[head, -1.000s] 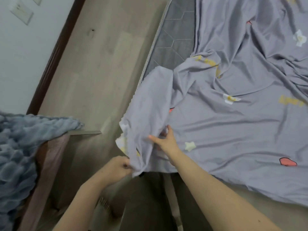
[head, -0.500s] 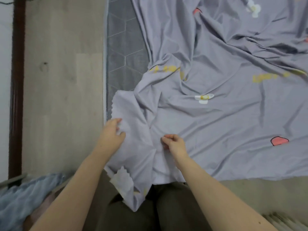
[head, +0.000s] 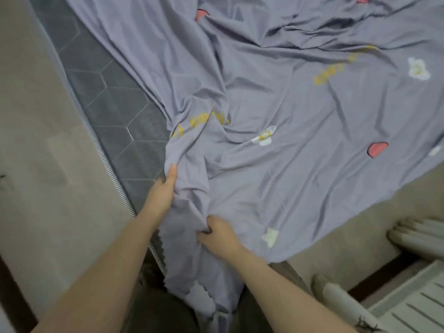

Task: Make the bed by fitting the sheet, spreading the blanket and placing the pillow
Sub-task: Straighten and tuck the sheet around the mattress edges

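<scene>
Fingers of the left hand (head: pixel 161 193) and right hand (head: pixel 219 236) curl tight around bunched folds of the wrinkly purple cloth sheet (head: pixel 288 104), lying over the grey quilted mattress (head: pixel 108 109)

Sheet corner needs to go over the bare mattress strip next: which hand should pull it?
Probably the left hand: it grips the sheet edge right beside the exposed grey mattress. The right hand pinches bunched folds farther inboard.
</scene>
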The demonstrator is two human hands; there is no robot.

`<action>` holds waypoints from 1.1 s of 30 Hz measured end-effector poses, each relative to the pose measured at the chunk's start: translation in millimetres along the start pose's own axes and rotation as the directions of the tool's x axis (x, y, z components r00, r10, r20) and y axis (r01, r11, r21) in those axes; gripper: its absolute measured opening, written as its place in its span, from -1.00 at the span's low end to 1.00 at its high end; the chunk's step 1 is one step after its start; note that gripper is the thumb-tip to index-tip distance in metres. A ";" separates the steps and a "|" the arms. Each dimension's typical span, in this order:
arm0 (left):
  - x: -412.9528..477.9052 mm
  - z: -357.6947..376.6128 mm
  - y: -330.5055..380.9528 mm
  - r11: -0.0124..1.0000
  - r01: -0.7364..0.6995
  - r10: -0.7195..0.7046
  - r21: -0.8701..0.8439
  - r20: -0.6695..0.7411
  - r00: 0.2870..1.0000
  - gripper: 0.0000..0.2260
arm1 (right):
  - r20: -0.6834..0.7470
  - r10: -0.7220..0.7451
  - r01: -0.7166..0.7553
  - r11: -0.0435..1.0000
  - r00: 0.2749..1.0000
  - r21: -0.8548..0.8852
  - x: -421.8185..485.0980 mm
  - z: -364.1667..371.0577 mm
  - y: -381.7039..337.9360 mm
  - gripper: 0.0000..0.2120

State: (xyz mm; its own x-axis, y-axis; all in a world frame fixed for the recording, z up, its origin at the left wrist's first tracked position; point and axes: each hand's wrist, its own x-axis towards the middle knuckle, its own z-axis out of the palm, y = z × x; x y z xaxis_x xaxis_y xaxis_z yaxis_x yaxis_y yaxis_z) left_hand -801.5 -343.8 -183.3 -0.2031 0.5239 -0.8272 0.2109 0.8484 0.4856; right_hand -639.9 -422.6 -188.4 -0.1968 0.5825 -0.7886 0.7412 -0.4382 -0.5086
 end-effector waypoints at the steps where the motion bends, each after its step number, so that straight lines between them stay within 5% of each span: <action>1: -6.5 -3.5 3.5 0.975 0.117 -0.100 -0.191 0.095 0.990 -0.31 | -0.036 0.020 -0.017 0.995 0.999 0.094 -6.8 6.8 -4.9 -0.75; 4: -19.5 -26.1 11.0 0.821 0.453 -0.273 -0.348 0.459 0.846 -0.26 | -0.128 0.089 -0.048 0.955 0.988 0.292 -29.7 35.3 -11.7 -0.65; 7: -28.9 -54.5 15.0 0.798 0.502 -0.234 -0.335 0.596 0.769 -0.44 | -0.202 0.100 -0.038 0.956 0.974 0.291 -48.8 67.5 -12.9 -0.67; 10: -27.0 -82.5 14.1 0.748 0.433 -0.096 -0.503 0.563 0.821 -0.58 | -0.142 0.065 -0.030 0.972 0.988 0.233 -70.1 84.2 -16.9 -0.92; 12: -24.1 -101.1 14.1 0.720 0.396 -0.034 -0.571 0.541 0.841 -0.64 | -0.102 0.066 -0.049 0.985 0.993 0.166 -79.1 92.9 -14.4 -0.54; 16: -13.7 -139.4 17.0 0.747 0.239 0.028 -0.621 0.389 0.921 -0.73 | -0.276 0.180 -0.212 0.973 0.944 -0.090 -87.6 109.7 -0.2 -0.56; 18: -12.5 -154.9 14.0 0.794 0.116 0.029 -0.597 0.227 0.973 -0.69 | -0.362 0.338 -0.362 0.932 0.869 0.003 -92.9 121.8 11.0 -0.53; 20: -13.6 -166.7 -0.3 0.858 -0.054 0.036 -0.510 -0.044 0.998 -0.82 | -0.399 0.495 -0.484 0.865 0.772 0.136 -98.8 130.8 18.9 -0.56; 22: -14.6 -178.9 -25.4 0.905 -0.210 0.070 -0.370 -0.357 0.932 -0.84 | -0.426 0.540 -0.506 0.839 0.726 0.201 -104.9 146.9 26.3 -0.60; 25: -12.2 -190.3 -56.1 0.993 -0.115 0.089 -0.015 -0.538 0.839 -0.57 | -0.408 0.448 -0.378 0.893 0.795 0.243 -111.6 172.1 36.6 -0.52; 27: -6.7 -196.5 -66.7 0.976 -0.098 0.176 0.192 -0.445 0.878 -0.44 | -0.380 0.409 -0.306 0.903 0.830 0.302 -116.6 188.3 41.8 -0.54; 29: -1.7 -199.9 -70.0 0.942 -0.109 0.209 0.317 -0.302 0.930 -0.45 | -0.407 0.467 -0.270 0.849 0.785 0.454 -121.8 202.6 44.1 -0.58; 33: 3.6 -205.4 -60.5 0.841 -0.044 0.064 0.539 -0.019 0.998 -0.55 | -0.606 0.654 -0.211 0.739 0.453 0.639 -134.0 219.1 31.1 -0.63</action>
State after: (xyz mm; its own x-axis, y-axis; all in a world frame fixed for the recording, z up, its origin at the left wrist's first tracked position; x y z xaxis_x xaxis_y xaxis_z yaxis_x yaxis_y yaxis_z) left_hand -1011.3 -377.7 -157.6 -0.2070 0.5783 -0.7891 0.7017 0.6498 0.2922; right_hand -731.1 -664.2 -174.2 0.7845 0.3923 -0.4803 0.1792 -0.8848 -0.4301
